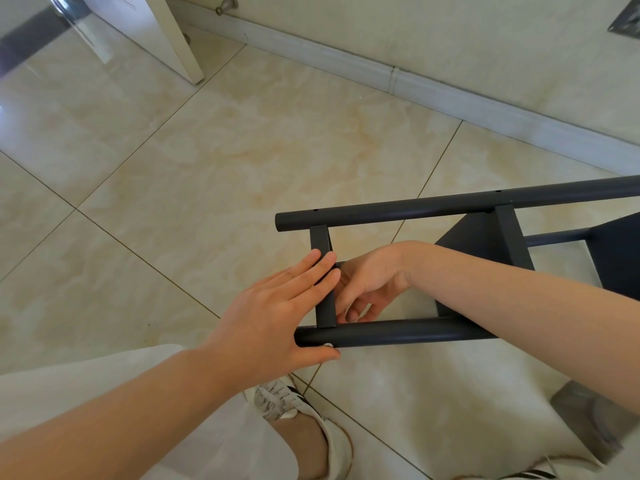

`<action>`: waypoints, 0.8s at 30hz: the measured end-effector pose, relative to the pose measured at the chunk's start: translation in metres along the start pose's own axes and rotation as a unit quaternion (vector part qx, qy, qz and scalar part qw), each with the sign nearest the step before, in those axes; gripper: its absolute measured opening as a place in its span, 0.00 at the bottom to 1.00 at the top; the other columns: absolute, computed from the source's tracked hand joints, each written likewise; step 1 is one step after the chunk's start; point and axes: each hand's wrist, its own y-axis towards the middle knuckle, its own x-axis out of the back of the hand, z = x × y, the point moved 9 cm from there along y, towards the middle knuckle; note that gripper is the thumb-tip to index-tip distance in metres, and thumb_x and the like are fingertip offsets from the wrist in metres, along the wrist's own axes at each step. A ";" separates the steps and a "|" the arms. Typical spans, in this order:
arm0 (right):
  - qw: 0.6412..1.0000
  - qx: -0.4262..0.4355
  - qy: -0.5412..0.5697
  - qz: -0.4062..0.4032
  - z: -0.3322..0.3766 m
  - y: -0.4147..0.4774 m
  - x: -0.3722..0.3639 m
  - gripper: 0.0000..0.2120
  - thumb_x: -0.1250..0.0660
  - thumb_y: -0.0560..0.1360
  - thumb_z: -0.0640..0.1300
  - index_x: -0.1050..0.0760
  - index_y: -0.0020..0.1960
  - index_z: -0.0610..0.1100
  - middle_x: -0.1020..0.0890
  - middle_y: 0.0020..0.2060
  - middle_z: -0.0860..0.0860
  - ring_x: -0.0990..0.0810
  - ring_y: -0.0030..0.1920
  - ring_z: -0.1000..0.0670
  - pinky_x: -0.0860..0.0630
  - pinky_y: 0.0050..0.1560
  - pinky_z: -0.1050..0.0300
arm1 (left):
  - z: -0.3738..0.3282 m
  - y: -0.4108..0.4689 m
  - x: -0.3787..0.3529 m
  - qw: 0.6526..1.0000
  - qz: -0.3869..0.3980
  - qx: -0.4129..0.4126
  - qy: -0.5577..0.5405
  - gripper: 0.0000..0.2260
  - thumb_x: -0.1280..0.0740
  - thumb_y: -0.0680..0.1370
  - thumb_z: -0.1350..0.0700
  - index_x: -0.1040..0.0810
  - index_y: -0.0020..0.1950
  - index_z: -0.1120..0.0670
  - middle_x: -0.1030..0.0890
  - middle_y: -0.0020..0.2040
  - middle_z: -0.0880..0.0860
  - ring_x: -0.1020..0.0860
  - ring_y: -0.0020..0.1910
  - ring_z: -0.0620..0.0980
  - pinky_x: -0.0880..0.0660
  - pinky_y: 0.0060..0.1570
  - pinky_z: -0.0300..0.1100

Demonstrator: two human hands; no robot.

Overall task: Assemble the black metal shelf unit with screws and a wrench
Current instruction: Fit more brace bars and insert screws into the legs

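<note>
The black metal shelf unit lies on its side on the tiled floor, with a far tube (450, 202) and a near tube (398, 332) joined by a flat crossbar (320, 239). A black shelf panel (485, 237) sits further right. My left hand (270, 317) lies with straight fingers across the crossbar, its thumb under the near tube beside a silver screw head (327, 345). My right hand (370, 271) reaches inside the frame behind the crossbar, fingers curled at the corner joint. Whether it holds anything is hidden. No wrench is in view.
A white skirting board (415, 81) and wall run along the back. A white door edge (166, 36) and a door stop (227, 3) stand at the top left. My shoe (287, 400) is just below the frame. A blurred grey object (588, 410) lies at the lower right.
</note>
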 end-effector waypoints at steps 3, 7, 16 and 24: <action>1.000 -0.001 -0.001 -0.004 0.000 0.000 -0.001 0.06 0.34 0.79 0.40 0.23 0.55 0.40 0.20 0.43 0.47 0.25 0.43 0.50 0.27 0.58 0.50 | 0.001 -0.001 -0.001 1.000 0.002 0.001 0.001 0.40 0.33 0.70 0.33 0.32 0.75 0.55 0.35 0.77 0.51 0.38 0.76 0.50 0.36 0.71 0.47; 1.000 0.001 0.011 -0.007 -0.001 0.001 -0.001 0.06 0.34 0.79 0.40 0.23 0.55 0.41 0.20 0.42 0.47 0.26 0.43 0.50 0.27 0.58 0.50 | 0.001 0.000 -0.002 1.000 0.000 0.000 -0.003 0.40 0.32 0.70 0.33 0.32 0.75 0.56 0.35 0.77 0.51 0.38 0.77 0.50 0.35 0.71 0.47; 1.000 0.005 0.022 -0.007 0.000 0.001 0.004 0.04 0.34 0.78 0.37 0.22 0.52 0.40 0.19 0.42 0.48 0.25 0.44 0.50 0.27 0.58 0.50 | 0.001 -0.001 -0.001 1.000 -0.007 0.001 -0.003 0.40 0.30 0.70 0.34 0.31 0.75 0.55 0.35 0.77 0.51 0.38 0.76 0.50 0.34 0.70 0.47; 1.000 0.008 0.016 -0.012 -0.002 0.001 0.002 0.03 0.34 0.78 0.39 0.21 0.50 0.41 0.19 0.41 0.48 0.26 0.43 0.50 0.27 0.57 0.51 | 0.001 -0.001 -0.001 1.000 -0.012 0.001 -0.006 0.40 0.31 0.69 0.35 0.32 0.75 0.55 0.35 0.77 0.51 0.37 0.76 0.50 0.33 0.69 0.46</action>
